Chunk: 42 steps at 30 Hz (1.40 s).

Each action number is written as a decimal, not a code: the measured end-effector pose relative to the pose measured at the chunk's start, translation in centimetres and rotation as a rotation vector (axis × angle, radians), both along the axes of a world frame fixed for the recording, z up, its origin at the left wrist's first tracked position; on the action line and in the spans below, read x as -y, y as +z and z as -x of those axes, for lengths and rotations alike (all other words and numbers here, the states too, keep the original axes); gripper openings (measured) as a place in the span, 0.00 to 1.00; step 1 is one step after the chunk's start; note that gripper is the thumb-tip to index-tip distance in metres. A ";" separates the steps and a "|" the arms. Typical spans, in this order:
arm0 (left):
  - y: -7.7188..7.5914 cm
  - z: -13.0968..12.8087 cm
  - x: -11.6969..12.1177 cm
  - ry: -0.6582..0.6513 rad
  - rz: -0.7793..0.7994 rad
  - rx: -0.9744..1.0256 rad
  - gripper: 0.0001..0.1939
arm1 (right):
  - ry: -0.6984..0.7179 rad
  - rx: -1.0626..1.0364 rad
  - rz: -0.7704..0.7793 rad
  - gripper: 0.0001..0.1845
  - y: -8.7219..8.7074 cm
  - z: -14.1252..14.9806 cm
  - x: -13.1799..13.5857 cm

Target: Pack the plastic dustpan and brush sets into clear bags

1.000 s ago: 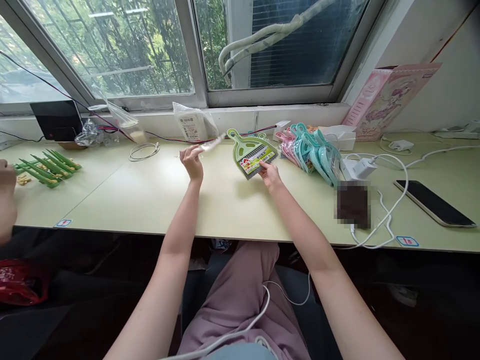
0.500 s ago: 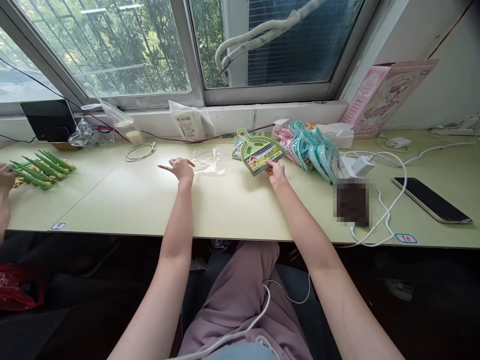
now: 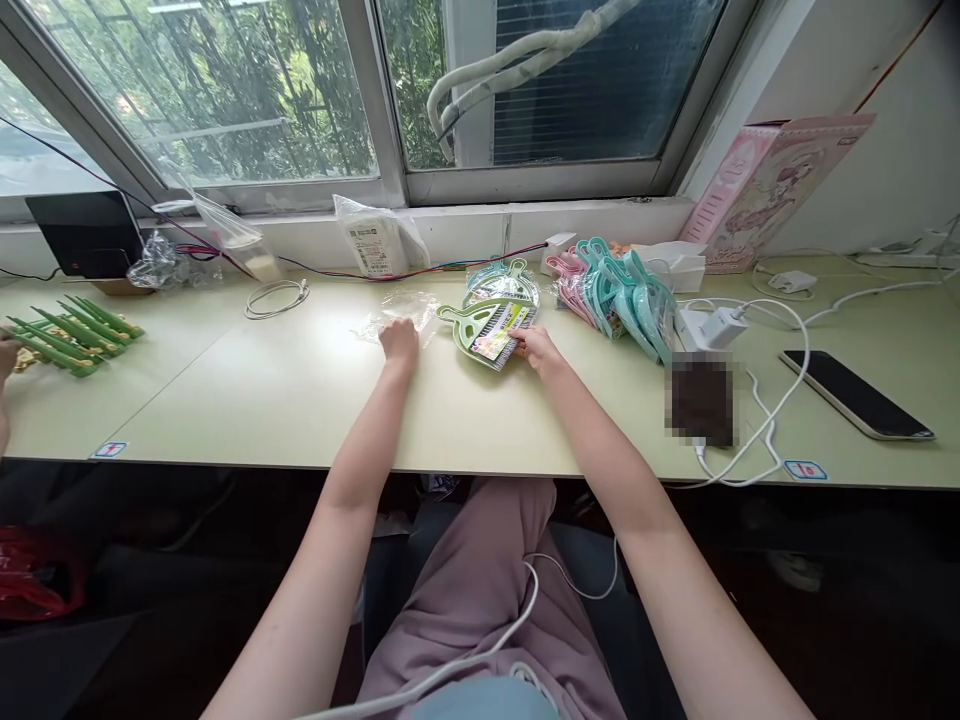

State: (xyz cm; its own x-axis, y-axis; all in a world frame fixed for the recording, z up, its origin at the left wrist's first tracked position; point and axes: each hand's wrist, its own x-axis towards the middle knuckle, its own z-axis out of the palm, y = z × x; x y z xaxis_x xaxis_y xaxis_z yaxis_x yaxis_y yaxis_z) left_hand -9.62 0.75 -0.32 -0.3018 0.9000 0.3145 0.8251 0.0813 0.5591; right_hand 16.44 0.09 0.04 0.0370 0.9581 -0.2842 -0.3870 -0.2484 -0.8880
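A small green dustpan with a brush and a colourful label is in my right hand, whose fingers pinch its right edge. The dustpan's handle now points left. Just behind it lies a packaged set with pale green and blue plastic, partly covered by the dustpan. My left hand is closed in a fist at the near edge of a clear plastic bag lying on the table. The fingertips of that hand are hidden.
Pink and turquoise dustpan sets are piled at the right. Beyond them are a white charger with cables and a phone. Green pieces lie far left, by another person's hand. A coiled cable rests near the window.
My right hand has moved the dustpan left and turned its handle leftward, showing the packaged set behind. My left hand has moved right and closed from spread fingers to a fist at the bag.
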 end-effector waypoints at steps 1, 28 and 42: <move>0.3 0.2 0.1 0.031 0.004 -0.047 0.11 | 0.010 0.000 -0.003 0.09 0.0 0.1 0.0; 3.0 -6.5 4.5 -0.539 -0.573 0.107 0.14 | -0.070 -0.242 -0.299 0.05 0.2 2.0 0.8; 5.0 -0.8 2.0 -0.548 -0.249 1.667 0.39 | 0.231 -0.189 -0.316 0.12 -0.3 3.6 1.8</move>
